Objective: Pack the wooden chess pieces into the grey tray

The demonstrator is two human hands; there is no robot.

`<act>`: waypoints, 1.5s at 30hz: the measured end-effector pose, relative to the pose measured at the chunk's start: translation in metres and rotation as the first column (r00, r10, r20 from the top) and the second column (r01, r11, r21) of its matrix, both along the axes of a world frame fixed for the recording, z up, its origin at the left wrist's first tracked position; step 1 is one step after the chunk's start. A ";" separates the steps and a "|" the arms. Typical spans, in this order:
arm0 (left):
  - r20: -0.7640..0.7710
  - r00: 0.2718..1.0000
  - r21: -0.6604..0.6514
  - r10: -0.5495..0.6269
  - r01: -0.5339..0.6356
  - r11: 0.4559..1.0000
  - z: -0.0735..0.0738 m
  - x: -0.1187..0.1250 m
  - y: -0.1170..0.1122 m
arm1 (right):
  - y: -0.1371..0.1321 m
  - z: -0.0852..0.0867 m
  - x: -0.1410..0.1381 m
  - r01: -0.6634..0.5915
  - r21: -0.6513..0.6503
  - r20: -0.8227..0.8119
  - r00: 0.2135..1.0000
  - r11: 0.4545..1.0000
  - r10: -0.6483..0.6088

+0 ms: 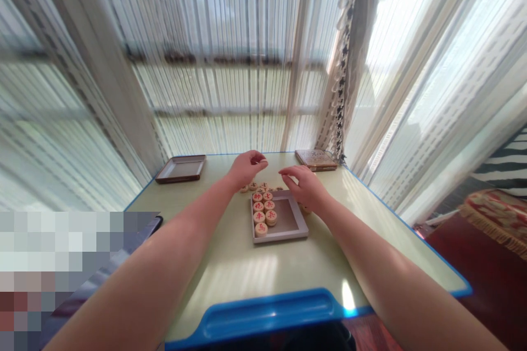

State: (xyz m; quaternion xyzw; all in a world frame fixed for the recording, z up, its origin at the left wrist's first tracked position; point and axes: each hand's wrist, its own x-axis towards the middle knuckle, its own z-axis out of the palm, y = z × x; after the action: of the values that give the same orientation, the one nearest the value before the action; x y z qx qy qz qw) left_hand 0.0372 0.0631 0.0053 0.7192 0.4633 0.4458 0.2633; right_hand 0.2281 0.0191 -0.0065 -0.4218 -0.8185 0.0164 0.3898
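Note:
A shallow grey box [302, 228] lies on the table, with round Chinese chess pieces [258, 207] with red characters in two columns along its left side. More pieces [263, 186] lie loose behind its far edge, partly hidden. My left hand [248, 169] is raised above and left of those loose pieces. Its thumb and fingers are closed on a pale Chinese chess piece [264, 161], of which only an edge shows. Over the box's far right corner hovers my right hand [303, 185], thumb and fingers apart, holding nothing visible. A piece [305, 209] shows partly beneath it, beside the box.
An empty box lid [181, 168] lies at the table's back left. A flat patterned case [316, 159] sits at the back right, near the curtain [230, 66]. The pale green table [239, 274] has a blue rim, with a tray groove [272, 310] in front.

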 end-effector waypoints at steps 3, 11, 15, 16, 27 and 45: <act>0.226 0.961 -0.126 -0.161 0.193 0.973 0.008 0.011 -0.009 | 0.002 -0.002 0.000 0.006 0.006 -0.051 0.999 1.000 -0.005; 0.316 0.896 -0.234 -0.311 0.392 0.890 0.006 0.019 -0.017 | 0.002 0.001 0.004 -0.007 0.069 -0.107 0.994 0.998 0.014; 0.309 0.897 -0.230 -0.316 0.393 0.891 0.004 0.017 -0.017 | -0.001 0.005 0.003 -0.027 0.068 -0.054 0.998 0.997 0.030; 0.310 0.897 -0.227 -0.316 0.392 0.891 0.004 0.017 -0.017 | -0.002 0.005 0.003 -0.021 0.070 -0.049 0.999 0.997 0.024; 0.349 0.870 -0.210 -0.348 0.435 0.876 0.011 0.025 -0.029 | -0.009 0.017 0.011 -0.013 0.157 0.096 0.995 0.988 -0.003; 0.309 0.948 0.003 0.076 -0.081 0.997 0.033 0.027 -0.052 | -0.031 0.036 0.019 -0.015 -0.277 0.257 0.962 0.961 0.088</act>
State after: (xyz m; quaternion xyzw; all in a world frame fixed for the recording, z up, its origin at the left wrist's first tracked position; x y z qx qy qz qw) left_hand 0.0646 0.0111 0.0385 0.6238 0.4414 0.5662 0.3089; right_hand 0.2475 -0.0115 0.0293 -0.4481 -0.8641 0.0822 0.2139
